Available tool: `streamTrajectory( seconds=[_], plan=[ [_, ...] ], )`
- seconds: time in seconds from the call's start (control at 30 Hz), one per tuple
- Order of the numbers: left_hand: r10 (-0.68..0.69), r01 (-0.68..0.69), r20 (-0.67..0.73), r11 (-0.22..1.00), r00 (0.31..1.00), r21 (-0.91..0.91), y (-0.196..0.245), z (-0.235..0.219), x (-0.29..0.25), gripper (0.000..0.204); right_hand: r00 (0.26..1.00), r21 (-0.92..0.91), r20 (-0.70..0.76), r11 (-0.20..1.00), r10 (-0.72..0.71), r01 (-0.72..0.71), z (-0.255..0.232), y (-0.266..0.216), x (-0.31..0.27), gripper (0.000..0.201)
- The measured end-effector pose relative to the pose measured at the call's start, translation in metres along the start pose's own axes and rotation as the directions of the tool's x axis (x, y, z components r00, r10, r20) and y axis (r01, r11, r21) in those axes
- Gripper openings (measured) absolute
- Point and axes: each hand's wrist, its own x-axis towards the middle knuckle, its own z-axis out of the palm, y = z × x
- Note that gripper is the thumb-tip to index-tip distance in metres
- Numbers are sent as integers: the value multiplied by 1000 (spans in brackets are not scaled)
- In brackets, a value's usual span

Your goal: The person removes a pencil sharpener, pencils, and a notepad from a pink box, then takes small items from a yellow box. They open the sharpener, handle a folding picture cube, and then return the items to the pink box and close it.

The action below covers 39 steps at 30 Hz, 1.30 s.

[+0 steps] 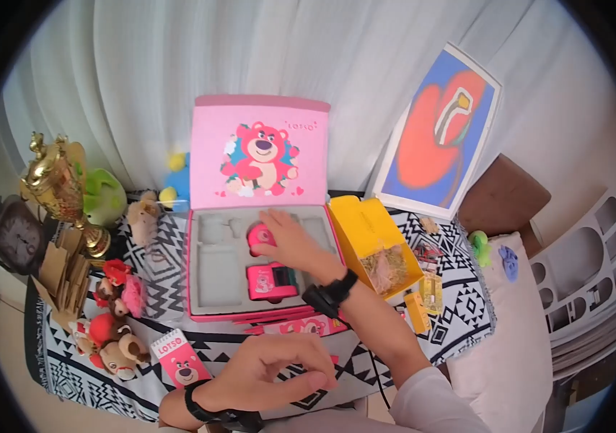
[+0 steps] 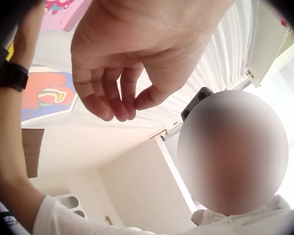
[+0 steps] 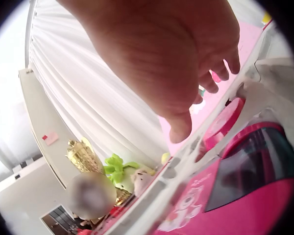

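Note:
My right hand (image 1: 286, 242) reaches over the grey moulded tray (image 1: 219, 278) of a pink Lotso gift box (image 1: 190, 289), its fingers spread and holding nothing. Just under it, a round pink piece (image 1: 260, 237) sits in a recess. In the right wrist view that round piece (image 3: 224, 122) lies below the fingertips, beside a pink case with a dark see-through cover (image 3: 250, 169). The same case (image 1: 261, 283) shows near the tray's front in the head view. My left hand (image 1: 268, 372) hangs in front of the box with loosely bent fingers and holds nothing.
The box's raised lid (image 1: 261, 155) stands behind the tray. To the right are a yellow box (image 1: 369, 224) with shredded filler and a leaning picture (image 1: 438, 133). A gold trophy (image 1: 59, 180), plush toys (image 1: 110, 343) and a Lotso notepad (image 1: 178, 361) stand or lie on the left.

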Motion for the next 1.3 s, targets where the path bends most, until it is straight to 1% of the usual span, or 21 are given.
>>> streamTrajectory(
  seconds=[0.1, 0.13, 0.17, 0.2, 0.33, 0.37, 0.4, 0.43, 0.53, 0.6, 0.63, 0.7, 0.77, 0.83, 0.9, 0.97, 1.07, 1.13, 1.23, 1.27, 1.3],
  plan=[
    [10, -11, 5, 995, 1000, 99, -1, 2, 2, 7, 989, 41, -144, 999, 13, -7, -13, -4, -8, 60],
    [-6, 3, 20, 989, 1000, 149, -4, 4, 1, 7, 995, -54, 80, 997, 56, -52, -20, -8, -8, 61],
    [-28, 22, 31, 982, 999, 186, -6, 6, 0, 7, 944, -156, 303, 984, 127, -82, -21, -13, -13, 63],
    [-58, 49, 33, 975, 998, 215, -5, 8, 1, 7, 966, -52, 228, 993, 119, -110, -13, -14, -22, 65],
    [5, 14, -48, 920, 999, 393, 3, 11, -1, 7, 970, 69, 209, 988, 122, -139, -22, -10, -35, 64],
    [-1, 19, -46, 918, 999, 395, 8, 12, -3, 7, 992, 41, 47, 992, 115, -117, -28, -12, -45, 63],
    [68, 3, -172, 923, 983, 384, 14, 13, -8, 7, 988, 13, -114, 995, 103, -102, -37, -18, -57, 62],
    [127, -9, -293, 927, 948, 375, 19, 12, -12, 7, 986, 25, -118, 993, 114, -112, -53, -25, -69, 62],
    [226, 0, -445, 892, 867, 453, 23, -7, -24, 10, 997, 36, -63, 998, 51, -48, -106, -57, -126, 56],
    [172, 86, -532, 901, 829, 425, 18, -19, -36, 13, 979, 108, 128, 979, 158, -172, -120, -78, -166, 48],
    [157, 97, -540, 906, 827, 412, 13, -21, -44, 13, 976, 113, 141, 976, 167, -184, -115, -83, -182, 48],
    [-3, 306, -608, 866, 794, 396, -2, -23, -59, 15, 933, 229, 319, 942, 165, -244, -103, -94, -214, 46],
    [-16, 357, -616, 827, 788, 435, -33, -27, -71, 20, 981, 162, 179, 982, 71, -101, -63, -85, -238, 47],
    [-60, 453, -527, 598, 848, 661, -53, -24, -81, 25, 986, 131, 134, 985, 96, -114, -43, -89, -241, 49],
    [-78, 482, -543, 576, 836, 660, -70, -18, -93, 27, 994, 58, -31, 993, 109, -107, -21, -89, -242, 50],
    [-100, 509, -555, 553, 826, 659, -83, -13, -97, 29, 996, 40, -40, 996, 80, -78, -11, -91, -243, 51],
    [-50, 532, -606, 541, 794, 652, -96, -8, -96, 30, 994, 102, 25, 988, 111, -113, 7, -84, -243, 48],
    [87, 548, -640, 436, 763, 713, -104, -9, -95, 31, 994, 99, -37, 991, 99, -95, 9, -83, -241, 39],
    [104, 595, -698, 443, 709, 670, -106, -11, -93, 37, 996, 126, -49, 990, 77, -70, 12, -80, -241, 31],
    [110, 591, -693, 438, 713, 677, -104, -12, -89, 37, 995, 124, -59, 990, 75, -67, 10, -81, -241, 31],
    [205, 545, -639, 373, 741, 751, -103, -12, -84, 39, 990, 255, 20, 957, 137, -137, 6, -83, -243, 30]
  ],
)
